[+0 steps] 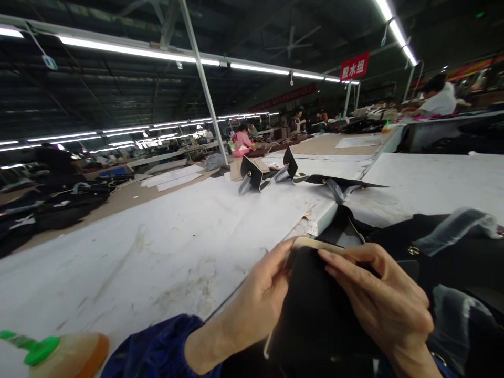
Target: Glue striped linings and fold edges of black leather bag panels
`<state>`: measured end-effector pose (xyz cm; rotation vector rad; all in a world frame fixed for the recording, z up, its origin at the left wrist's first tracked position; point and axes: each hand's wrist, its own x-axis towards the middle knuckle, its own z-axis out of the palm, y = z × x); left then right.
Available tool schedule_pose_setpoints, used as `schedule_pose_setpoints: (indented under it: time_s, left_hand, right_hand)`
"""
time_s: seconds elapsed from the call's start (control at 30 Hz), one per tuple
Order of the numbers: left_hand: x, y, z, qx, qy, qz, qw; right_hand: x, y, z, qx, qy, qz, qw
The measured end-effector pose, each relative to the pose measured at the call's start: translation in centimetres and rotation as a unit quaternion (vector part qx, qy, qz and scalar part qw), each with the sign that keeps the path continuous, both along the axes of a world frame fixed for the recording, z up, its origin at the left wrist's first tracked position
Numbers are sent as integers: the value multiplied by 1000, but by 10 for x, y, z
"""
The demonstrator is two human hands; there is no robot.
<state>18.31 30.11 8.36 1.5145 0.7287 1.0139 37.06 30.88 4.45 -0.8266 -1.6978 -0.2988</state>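
A black panel with a cream edge (311,310) is held up between my two hands at the table's near edge. My left hand (265,289) grips its upper left corner, thumb and fingers closed on the edge. On the top edge, my right hand (381,294) pinches the panel with thumb and fingertips close to the cream strip. To the right lie more black pieces (394,231), one with a plastic-wrapped handle (459,231) and a metal ring (413,250). What lies behind the held panel is hidden.
A glue bottle with a green cap (71,354) is at the lower left on the white tabletop (157,252). Black pieces with wrapped handles (254,173) stand farther back. A metal pole (205,84) rises behind, and a person in white (437,100) sits at right.
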Motion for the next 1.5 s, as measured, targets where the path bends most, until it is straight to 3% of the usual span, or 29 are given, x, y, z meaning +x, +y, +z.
schedule_pose_setpoints:
  time_s: [0.33,0.9,1.23,1.5]
  left_hand:
    - [0,-4,1,11,50,-1,999]
    - [2,-10,7,-14,31,-29,999]
    - [1,-10,7,39,65,-18,997]
    - [-2,-6,6,46,82,-49,994]
  right_hand:
    - [1,-3,-3,8,-11,-26,1000]
    - [1,-3,0,30,-10,-21,999]
    - [5,-4,7,43,-56,-18,997]
    - [7,-2,6,32,-65,-10,997]
